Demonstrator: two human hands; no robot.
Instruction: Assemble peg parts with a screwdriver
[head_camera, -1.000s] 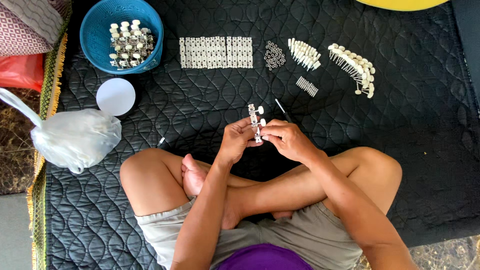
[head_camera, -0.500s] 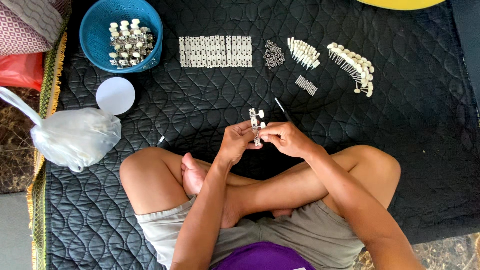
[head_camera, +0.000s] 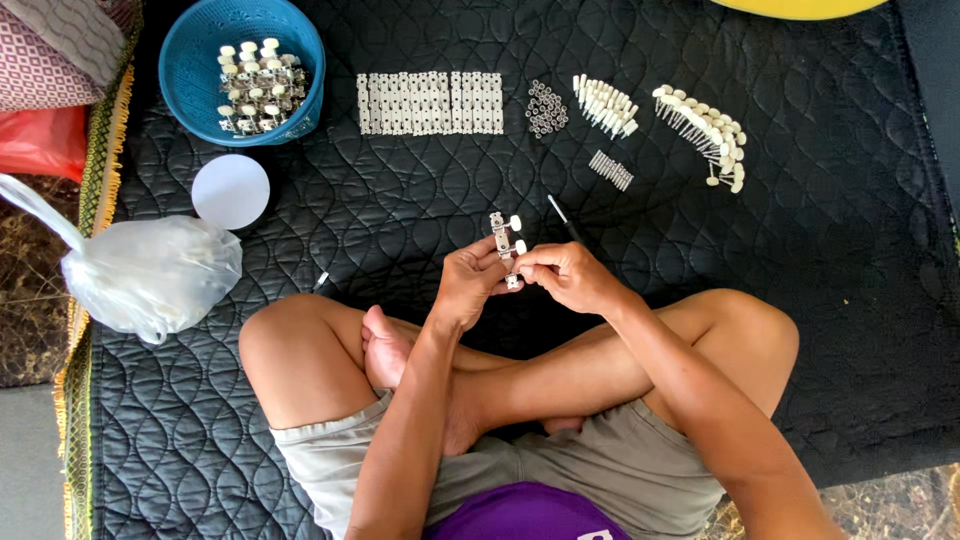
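Single head camera, worn by seated person, looks almost straight down from above. Near view: crossed legs at bottom, quilted black mat (head_camera: 420, 200) filling frame, blue basket (head_camera: 200, 60) top left.

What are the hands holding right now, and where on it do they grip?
Both hold a small metal strip with white knobs. The left hand pinches its lower left edge; the right hand pinches its lower right side, below the knobs.
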